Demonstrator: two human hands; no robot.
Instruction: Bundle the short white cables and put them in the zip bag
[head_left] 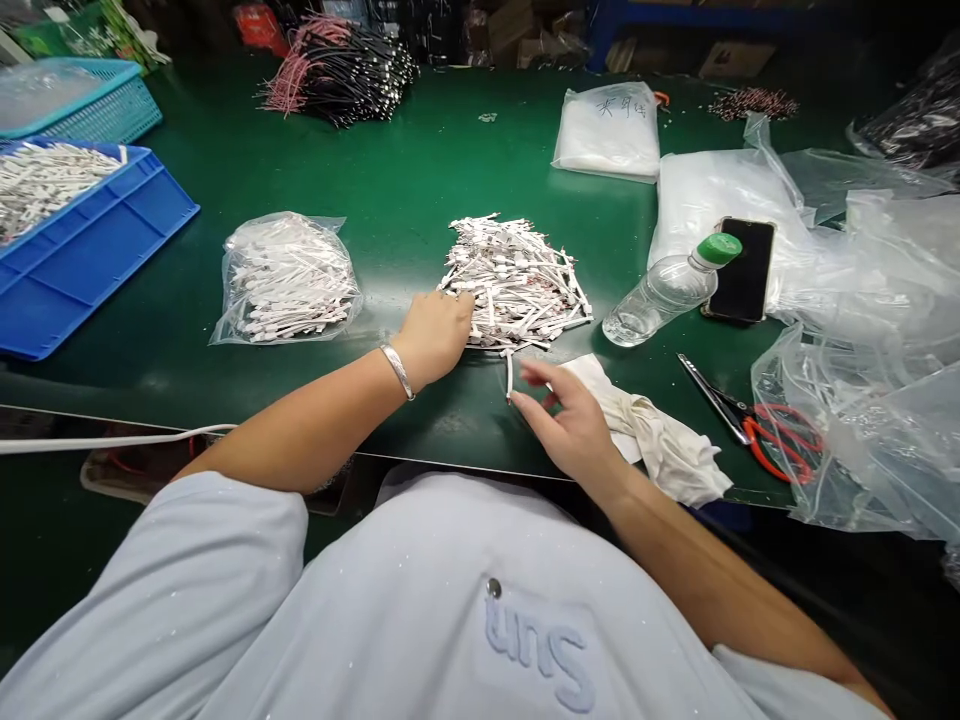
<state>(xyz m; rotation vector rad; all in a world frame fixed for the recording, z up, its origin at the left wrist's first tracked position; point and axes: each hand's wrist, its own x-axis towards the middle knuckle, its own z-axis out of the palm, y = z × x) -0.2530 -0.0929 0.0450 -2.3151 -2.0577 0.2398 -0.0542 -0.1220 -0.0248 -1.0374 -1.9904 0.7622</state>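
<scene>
A heap of short white wire connectors [517, 280] lies on the green table in front of me. My left hand [437, 335] rests against the heap's left edge with its fingers curled in; the fingertips are hidden, so what they hold cannot be made out. One white wire connector [510, 375] sticks out from the near edge of the heap toward me. Just right of its lower end is my right hand [570, 420], thumb and forefinger apart, the thumb tip close to or touching it. Left of the heap lies a clear bag of white connectors [289, 280].
Blue bin [97, 245] at left, filled with white pieces. To the right are a water bottle [660, 300], a phone [741, 270], white gloves [660, 440], red-handled scissors [780, 440] and plastic bags [862, 430]. Black and pink wires [345, 70] lie at the back.
</scene>
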